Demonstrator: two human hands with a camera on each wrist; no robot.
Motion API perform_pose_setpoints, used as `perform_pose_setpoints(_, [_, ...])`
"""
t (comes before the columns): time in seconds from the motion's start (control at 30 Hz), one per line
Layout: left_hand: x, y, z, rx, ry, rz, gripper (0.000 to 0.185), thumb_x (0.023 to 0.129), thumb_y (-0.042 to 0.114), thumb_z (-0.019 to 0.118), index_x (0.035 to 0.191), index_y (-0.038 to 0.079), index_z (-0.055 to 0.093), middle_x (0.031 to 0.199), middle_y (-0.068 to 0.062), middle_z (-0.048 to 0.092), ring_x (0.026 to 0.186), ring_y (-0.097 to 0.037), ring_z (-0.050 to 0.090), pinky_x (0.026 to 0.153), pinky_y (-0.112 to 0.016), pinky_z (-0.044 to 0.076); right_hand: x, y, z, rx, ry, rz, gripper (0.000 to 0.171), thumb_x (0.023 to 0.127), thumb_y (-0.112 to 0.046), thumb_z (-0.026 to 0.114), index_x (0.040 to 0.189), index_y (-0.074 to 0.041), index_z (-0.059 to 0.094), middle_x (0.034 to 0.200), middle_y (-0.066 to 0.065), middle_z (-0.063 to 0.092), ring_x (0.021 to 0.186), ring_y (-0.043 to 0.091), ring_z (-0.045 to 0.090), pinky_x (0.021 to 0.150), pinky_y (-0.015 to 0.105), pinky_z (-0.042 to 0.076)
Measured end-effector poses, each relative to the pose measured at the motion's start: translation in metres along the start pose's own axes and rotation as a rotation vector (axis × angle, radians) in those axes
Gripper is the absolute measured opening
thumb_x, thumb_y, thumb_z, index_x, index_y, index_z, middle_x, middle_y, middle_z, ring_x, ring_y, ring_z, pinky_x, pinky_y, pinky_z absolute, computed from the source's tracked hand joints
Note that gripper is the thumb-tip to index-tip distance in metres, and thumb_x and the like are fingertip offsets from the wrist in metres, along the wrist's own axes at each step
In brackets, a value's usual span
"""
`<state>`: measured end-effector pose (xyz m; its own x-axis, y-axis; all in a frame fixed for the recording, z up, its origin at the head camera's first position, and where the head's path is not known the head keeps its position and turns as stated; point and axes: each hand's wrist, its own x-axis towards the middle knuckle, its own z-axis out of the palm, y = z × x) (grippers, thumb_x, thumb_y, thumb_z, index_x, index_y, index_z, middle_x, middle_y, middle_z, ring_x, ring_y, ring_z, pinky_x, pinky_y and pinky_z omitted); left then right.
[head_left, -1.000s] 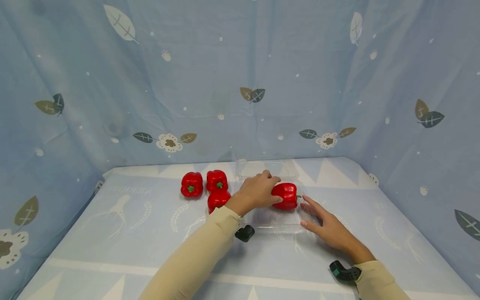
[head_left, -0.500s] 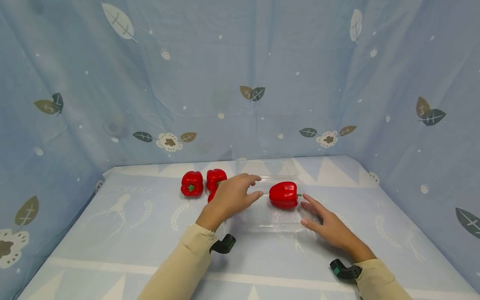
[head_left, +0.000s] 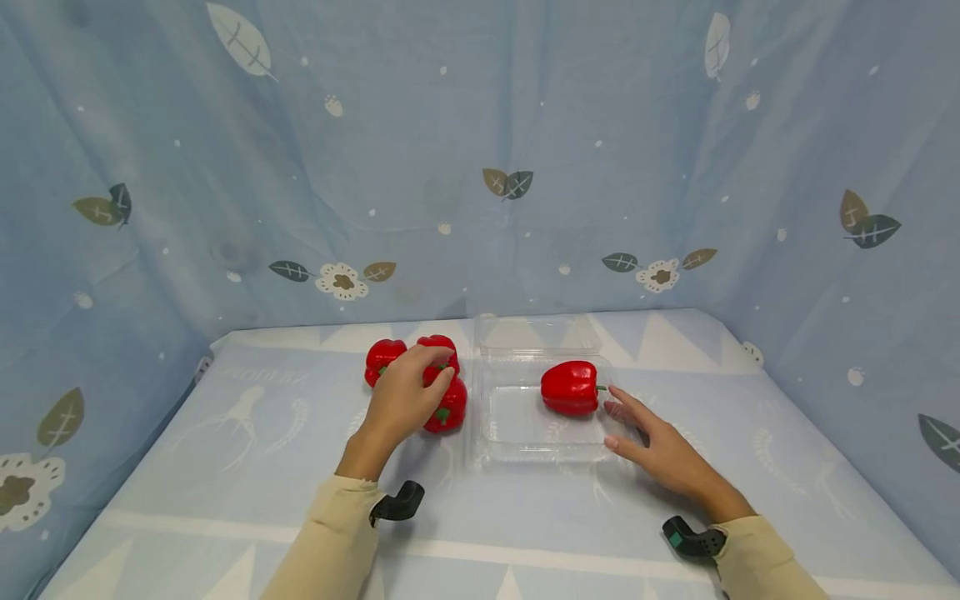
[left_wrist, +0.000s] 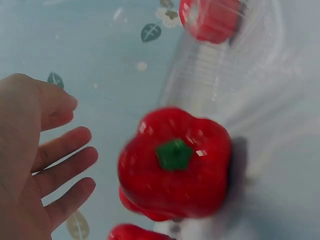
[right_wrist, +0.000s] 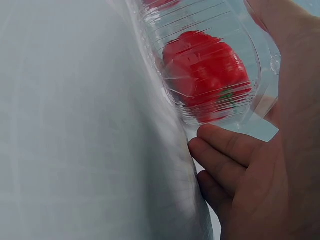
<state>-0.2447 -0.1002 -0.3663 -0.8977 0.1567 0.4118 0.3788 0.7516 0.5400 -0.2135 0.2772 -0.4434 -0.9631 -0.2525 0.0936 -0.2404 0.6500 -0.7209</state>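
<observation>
From the head view, my left hand (head_left: 401, 397) is stretched over a cluster of red bell peppers just left of the clear plastic clamshell box (head_left: 525, 433). The nearest bell pepper (head_left: 447, 407) lies by my fingertips, beside the box's left wall; I cannot tell from here whether my fingers touch it. Two more peppers (head_left: 382, 353) sit behind my hand. Inside the box, at its right end, one red pepper (head_left: 570, 388) lies on its side with the green stem pointing right. My right hand (head_left: 660, 450) lies flat on the blue patterned tablecloth (head_left: 225, 467), fingers straight, tips against the box's right edge.

From the left wrist, my left hand's fingers (left_wrist: 65, 165) are spread and relaxed, holding nothing, with a clear gap to the nearest pepper, whose green stem faces the camera. The box's ribbed wall is just beyond it, with the boxed pepper at the top.

From the right wrist, my right hand's fingers (right_wrist: 225, 150) press straight against the box's transparent wall, and the boxed pepper shows red through the plastic.
</observation>
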Motion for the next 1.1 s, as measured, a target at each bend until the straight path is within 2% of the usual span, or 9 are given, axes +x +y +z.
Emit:
perform_pose_setpoints(0.1, [-0.005,-0.009,0.001,-0.015,0.012,-0.008,0.036,0.085,0.024,0.07,0.12,0.019,0.063,0.116,0.002,0.062,0.108,-0.017,0.057,0.086,-0.044,0.053,0.0,0.001,-0.001,0.004,0.0,0.001,0.077,0.088,-0.047,0.063,0.151,-0.032,0.022,0.143,0.006,0.046,0.136,0.034,0.033,0.1,0.071,0.022])
perform_pose_setpoints(0.23, [-0.01,-0.022,0.001,-0.02,-0.018,-0.029,0.035,0.084,0.02,0.068,0.119,0.021,0.064,0.118,0.003,0.06,0.108,-0.017,0.055,0.087,-0.042,0.052,-0.001,0.001,0.0,0.007,-0.005,0.001,0.077,0.088,-0.046,0.064,0.151,-0.032,0.022,0.143,0.006,0.046,0.136,0.034,0.034,0.1,0.071,0.022])
perform_pose_setpoints(0.33, [-0.012,-0.031,0.0,-0.074,-0.054,-0.018,0.037,0.083,0.009,0.063,0.118,0.021,0.064,0.118,0.004,0.057,0.105,-0.02,0.054,0.085,-0.041,0.053,-0.001,0.0,0.0,0.003,-0.005,-0.007,0.077,0.088,-0.045,0.064,0.151,-0.03,0.022,0.143,0.007,0.047,0.136,0.034,0.034,0.101,0.071,0.022])
perform_pose_setpoints(0.5, [-0.013,-0.041,-0.003,-0.141,-0.156,0.037,0.045,0.08,-0.001,0.057,0.12,0.018,0.063,0.125,0.004,0.052,0.11,-0.023,0.051,0.085,-0.039,0.05,-0.001,-0.001,-0.002,0.007,-0.001,-0.017,0.077,0.088,-0.044,0.064,0.151,-0.029,0.022,0.143,0.007,0.047,0.136,0.034,0.035,0.101,0.07,0.022])
perform_pose_setpoints(0.67, [-0.016,-0.045,-0.004,-0.188,-0.269,-0.005,0.053,0.078,0.003,0.061,0.127,0.022,0.059,0.134,0.006,0.045,0.116,-0.02,0.047,0.09,-0.042,0.049,-0.002,0.0,-0.001,0.004,-0.007,-0.01,0.077,0.088,-0.045,0.063,0.151,-0.03,0.022,0.143,0.007,0.046,0.136,0.034,0.034,0.1,0.071,0.022])
perform_pose_setpoints(0.77, [-0.018,-0.046,-0.003,-0.202,-0.308,-0.026,0.057,0.077,0.006,0.062,0.13,0.025,0.056,0.139,0.007,0.041,0.121,-0.022,0.044,0.093,-0.046,0.047,-0.002,0.0,-0.001,0.004,-0.003,-0.01,0.077,0.088,-0.044,0.064,0.151,-0.029,0.022,0.143,0.007,0.046,0.135,0.035,0.035,0.1,0.071,0.022])
perform_pose_setpoints(0.93, [-0.018,-0.049,-0.002,-0.171,-0.321,-0.007,0.06,0.078,0.008,0.062,0.133,0.029,0.055,0.144,0.008,0.039,0.132,-0.021,0.035,0.097,-0.051,0.043,-0.003,-0.001,-0.002,-0.002,0.002,-0.017,0.077,0.089,-0.043,0.063,0.152,-0.028,0.022,0.143,0.008,0.047,0.135,0.035,0.035,0.1,0.071,0.023])
perform_pose_setpoints(1.1, [-0.018,-0.054,0.0,-0.148,-0.32,0.031,0.061,0.078,0.008,0.067,0.134,0.028,0.055,0.143,0.005,0.041,0.132,-0.023,0.036,0.099,-0.053,0.041,-0.002,-0.001,-0.001,0.0,-0.001,-0.02,0.076,0.089,-0.044,0.063,0.152,-0.028,0.022,0.143,0.008,0.046,0.135,0.036,0.034,0.1,0.071,0.023])
